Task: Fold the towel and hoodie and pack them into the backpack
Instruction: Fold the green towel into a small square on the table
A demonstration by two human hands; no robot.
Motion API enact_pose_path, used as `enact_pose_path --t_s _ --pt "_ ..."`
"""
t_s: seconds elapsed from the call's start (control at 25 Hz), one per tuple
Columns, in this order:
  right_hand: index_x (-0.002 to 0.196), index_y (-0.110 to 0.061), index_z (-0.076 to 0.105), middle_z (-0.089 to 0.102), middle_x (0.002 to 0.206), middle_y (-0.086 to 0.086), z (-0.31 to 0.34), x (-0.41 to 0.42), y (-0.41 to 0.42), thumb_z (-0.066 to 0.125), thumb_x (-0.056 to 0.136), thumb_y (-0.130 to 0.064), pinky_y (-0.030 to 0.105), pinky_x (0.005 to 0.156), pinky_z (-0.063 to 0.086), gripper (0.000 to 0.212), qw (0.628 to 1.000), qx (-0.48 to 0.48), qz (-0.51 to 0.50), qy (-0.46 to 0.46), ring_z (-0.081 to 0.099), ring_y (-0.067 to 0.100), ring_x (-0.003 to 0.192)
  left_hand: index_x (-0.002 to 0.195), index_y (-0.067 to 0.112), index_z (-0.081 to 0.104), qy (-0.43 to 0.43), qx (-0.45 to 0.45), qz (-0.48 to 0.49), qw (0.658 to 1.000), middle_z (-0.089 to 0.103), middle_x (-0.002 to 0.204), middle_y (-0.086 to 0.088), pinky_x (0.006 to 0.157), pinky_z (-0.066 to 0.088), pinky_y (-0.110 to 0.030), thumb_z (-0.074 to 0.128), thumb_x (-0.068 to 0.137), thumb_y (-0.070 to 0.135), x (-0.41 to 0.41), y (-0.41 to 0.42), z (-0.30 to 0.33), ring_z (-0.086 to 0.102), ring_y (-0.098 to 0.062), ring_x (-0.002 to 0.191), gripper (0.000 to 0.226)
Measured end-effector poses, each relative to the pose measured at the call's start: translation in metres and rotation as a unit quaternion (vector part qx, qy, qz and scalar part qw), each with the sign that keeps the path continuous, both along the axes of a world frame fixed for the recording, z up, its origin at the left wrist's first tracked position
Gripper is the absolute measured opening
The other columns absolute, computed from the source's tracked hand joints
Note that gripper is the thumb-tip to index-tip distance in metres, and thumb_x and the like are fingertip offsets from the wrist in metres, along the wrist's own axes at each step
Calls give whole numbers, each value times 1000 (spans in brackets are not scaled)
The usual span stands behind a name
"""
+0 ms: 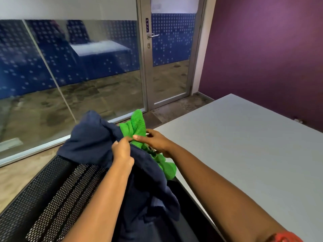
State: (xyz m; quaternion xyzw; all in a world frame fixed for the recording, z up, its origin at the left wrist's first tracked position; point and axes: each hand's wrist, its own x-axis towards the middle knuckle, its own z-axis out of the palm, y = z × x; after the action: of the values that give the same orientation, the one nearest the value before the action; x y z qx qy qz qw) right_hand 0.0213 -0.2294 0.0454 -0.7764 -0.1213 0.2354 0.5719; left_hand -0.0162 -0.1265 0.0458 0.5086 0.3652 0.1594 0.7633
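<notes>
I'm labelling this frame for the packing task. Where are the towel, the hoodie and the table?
towel (138, 124): head view, upper bunched part.
hoodie (87, 138): head view, broad navy fold left of the hands.
table (244, 145): head view, bare grey top.

arms: bare to above the elbows | right sleeve (286, 237): red-orange, only its edge in view
</notes>
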Motion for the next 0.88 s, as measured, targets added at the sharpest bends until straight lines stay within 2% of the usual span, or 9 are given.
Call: enact_pose_path --t_s 0.08,0.2,0.28,0.36,0.48,0.56,0.64,0.76,0.88 --pt "116 -8 64 69 104 6 4 1 -8 69 83 -27 23 77 51 39 999 -4 -10 -33 64 12 87 67 11 50 -37 -5 -42 998 53 55 -3 37 39 -14 52 85 -5 4 -11 8 51 -12 46 24" --pt "110 -9 66 66 90 7 10 9 -31 71 81 -24 23 58 46 33 997 -12 -59 -57 57 13 70 68 10 53 -81 20 -119 989 59 43 5 39 43 -12 56 86 -5 12 -25 15 55 -3 36 24" --pt "108 -11 67 68 95 11 8 15 -47 73 79 -26 33 67 51 33 991 -33 -98 -85 60 20 78 68 9 56 -89 96 -177 976 62 45 7 45 47 -16 61 84 -4 20 -34 22 62 -10 51 21" --pt "108 -12 68 68 94 8 10 16 -66 74 78 -26 39 75 51 34 983 -26 -145 -106 61 23 83 72 2 61 -50 268 -247 930 66 62 -5 56 47 -29 73 78 8 32 -45 35 61 -21 74 15" --pt "105 -8 69 63 86 6 17 16 -95 74 78 -23 38 69 47 32 967 -13 -220 -130 56 20 79 77 -4 65 15 496 -261 828 67 87 -27 70 46 -43 79 71 34 45 -68 58 63 -36 89 42" --pt "105 -7 69 65 89 8 21 17 -124 73 78 -22 37 70 46 31 954 5 -268 -134 58 21 81 72 6 66 -61 497 -200 842 68 85 -24 72 48 -41 73 76 42 44 -88 64 65 -37 90 37" --pt "104 -7 68 70 98 13 22 18 -154 74 77 -21 37 72 47 31 945 12 -298 -135 63 27 87 101 18 69 -144 452 -187 860 65 112 -14 92 46 -35 67 79 48 42 -105 57 59 -27 110 38" --pt "106 -4 68 70 105 17 34 16 -195 73 74 -21 43 88 52 36 931 29 -323 -168 65 31 100 147 33 22 -200 428 -426 772 16 157 -4 118 21 -39 64 61 64 33 -142 33 17 -17 145 101" --pt "110 0 66 69 109 18 57 12 -234 72 78 -12 48 95 49 35 917 40 -344 -197 64 28 103 150 13 0 -213 543 -435 686 -2 159 -5 120 8 -43 51 53 76 24 -193 19 0 -19 147 126"
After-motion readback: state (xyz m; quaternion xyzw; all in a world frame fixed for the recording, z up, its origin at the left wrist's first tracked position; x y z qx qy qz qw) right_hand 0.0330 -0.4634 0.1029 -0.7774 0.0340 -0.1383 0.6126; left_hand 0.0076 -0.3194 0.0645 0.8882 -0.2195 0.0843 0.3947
